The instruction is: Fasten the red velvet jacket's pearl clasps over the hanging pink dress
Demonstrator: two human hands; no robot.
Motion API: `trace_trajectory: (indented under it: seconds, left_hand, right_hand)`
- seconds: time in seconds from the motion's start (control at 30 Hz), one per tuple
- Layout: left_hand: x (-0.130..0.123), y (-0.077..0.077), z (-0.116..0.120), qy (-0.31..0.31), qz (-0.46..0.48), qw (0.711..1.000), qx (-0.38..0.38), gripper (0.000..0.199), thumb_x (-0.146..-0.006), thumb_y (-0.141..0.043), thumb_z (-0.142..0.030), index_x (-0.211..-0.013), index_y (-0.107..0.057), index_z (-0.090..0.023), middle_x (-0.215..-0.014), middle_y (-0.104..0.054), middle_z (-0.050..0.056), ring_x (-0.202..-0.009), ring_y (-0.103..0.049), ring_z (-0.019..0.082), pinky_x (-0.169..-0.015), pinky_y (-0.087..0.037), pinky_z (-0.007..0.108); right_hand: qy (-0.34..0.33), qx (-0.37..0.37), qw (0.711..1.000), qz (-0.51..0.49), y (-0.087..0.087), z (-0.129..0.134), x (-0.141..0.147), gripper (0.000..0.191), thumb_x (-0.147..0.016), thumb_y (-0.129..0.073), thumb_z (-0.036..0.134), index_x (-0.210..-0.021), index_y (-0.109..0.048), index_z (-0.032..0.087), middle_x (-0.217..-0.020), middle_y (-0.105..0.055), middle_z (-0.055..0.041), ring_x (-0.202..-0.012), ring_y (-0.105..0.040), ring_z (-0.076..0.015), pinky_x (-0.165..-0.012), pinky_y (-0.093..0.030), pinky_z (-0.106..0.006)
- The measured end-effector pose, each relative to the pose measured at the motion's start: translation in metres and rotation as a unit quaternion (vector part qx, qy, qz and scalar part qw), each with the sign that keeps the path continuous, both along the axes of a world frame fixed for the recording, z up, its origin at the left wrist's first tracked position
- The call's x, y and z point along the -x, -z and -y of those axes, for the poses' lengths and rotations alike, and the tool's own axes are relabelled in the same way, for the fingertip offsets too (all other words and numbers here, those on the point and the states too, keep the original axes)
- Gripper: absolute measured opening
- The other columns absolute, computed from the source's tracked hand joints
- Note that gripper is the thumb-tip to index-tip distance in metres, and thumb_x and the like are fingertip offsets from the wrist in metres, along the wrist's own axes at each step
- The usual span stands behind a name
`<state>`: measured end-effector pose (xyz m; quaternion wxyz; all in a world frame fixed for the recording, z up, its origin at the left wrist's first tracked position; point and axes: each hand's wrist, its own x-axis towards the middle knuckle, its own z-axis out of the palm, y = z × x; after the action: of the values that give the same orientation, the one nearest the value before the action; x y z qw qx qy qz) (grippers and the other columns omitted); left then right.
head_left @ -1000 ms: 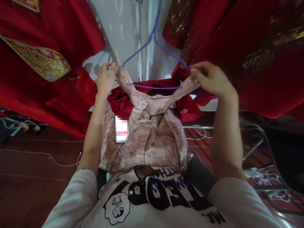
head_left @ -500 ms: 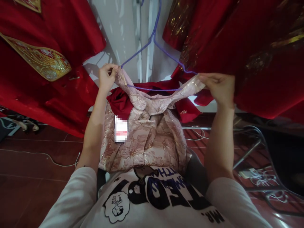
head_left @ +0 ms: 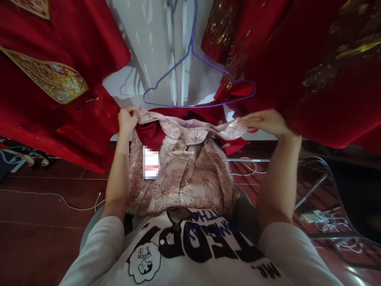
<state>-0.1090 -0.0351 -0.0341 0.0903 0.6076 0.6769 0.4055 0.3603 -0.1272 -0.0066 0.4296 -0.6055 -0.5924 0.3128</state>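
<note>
A pink brocade garment point(head_left: 190, 174) with gold patterns lies over my lap, its top edge stretched between my hands. My left hand point(head_left: 128, 119) pinches the left end of that edge. At the right end, my right hand point(head_left: 266, 121) holds the fabric with its fingers stretched forward and pressed together. A purple hanger point(head_left: 190, 59) hangs just beyond the edge, apart from the garment. Dark red cloth point(head_left: 151, 134) shows at the garment's upper left, above a white tag point(head_left: 151, 163). More red cloth is behind the raised edge.
Red garments with gold embroidery hang at the left point(head_left: 56, 75) and right point(head_left: 297, 79). Between them stand white upright poles point(head_left: 185, 51). A black chair point(head_left: 357, 190) is at the right, near white cables point(head_left: 330, 222). Another cable point(head_left: 59, 194) crosses the tiled floor at left.
Both hands have moved down and slightly apart with the garment's edge. The purple hanger, earlier partly inside the garment's top, now hangs free of it with its whole lower bar showing.
</note>
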Motion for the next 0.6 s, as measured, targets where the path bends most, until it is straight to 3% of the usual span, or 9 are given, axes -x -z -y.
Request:
trace_trajectory:
  seconds: [0.1,0.27,0.4,0.6]
  left_hand:
    - [-0.031,-0.004,0.024,0.085,-0.061,0.994,-0.036,0.017,-0.097,-0.057,-0.022,-0.099,-0.074,-0.017,-0.107,-0.078,0.012,-0.106,-0.072,0.026,-0.105,-0.056,0.039]
    - [-0.107,-0.021,0.040,0.256,-0.120,0.952,-0.117,0.031,-0.109,-0.044,-0.038,-0.098,-0.069,-0.024,-0.125,-0.073,0.011,-0.129,-0.064,0.028,-0.122,-0.044,0.047]
    - [-0.143,-0.029,0.036,0.311,-0.146,0.933,-0.107,0.040,-0.111,-0.036,-0.050,-0.115,-0.069,-0.026,-0.148,-0.063,0.010,-0.150,-0.047,0.032,-0.130,-0.034,0.053]
    - [-0.141,-0.033,0.027,0.344,-0.139,0.922,-0.108,0.037,-0.112,-0.041,-0.042,-0.133,-0.068,-0.028,-0.136,-0.070,0.009,-0.140,-0.058,0.030,-0.127,-0.037,0.049]
  right_hand:
    - [-0.030,0.072,0.997,-0.005,-0.019,0.011,0.023,0.020,-0.072,-0.080,0.002,-0.069,-0.081,0.022,-0.076,-0.079,-0.0042,-0.062,-0.064,-0.0106,-0.068,-0.056,-0.025]
    - [-0.109,-0.020,0.994,0.015,-0.036,0.021,0.048,0.003,-0.081,-0.077,0.020,-0.081,-0.080,0.019,-0.083,-0.079,-0.0052,-0.074,-0.069,-0.0152,-0.077,-0.056,-0.030]
    - [-0.040,-0.165,0.984,0.057,-0.028,0.018,0.041,0.009,-0.087,-0.074,0.029,-0.090,-0.076,0.021,-0.096,-0.081,-0.0080,-0.085,-0.073,-0.0199,-0.087,-0.058,-0.036]
    - [0.066,-0.242,0.956,0.152,-0.018,0.011,0.012,0.008,-0.094,-0.069,0.022,-0.095,-0.076,0.024,-0.112,-0.081,-0.0118,-0.109,-0.076,-0.0235,-0.105,-0.054,-0.036]
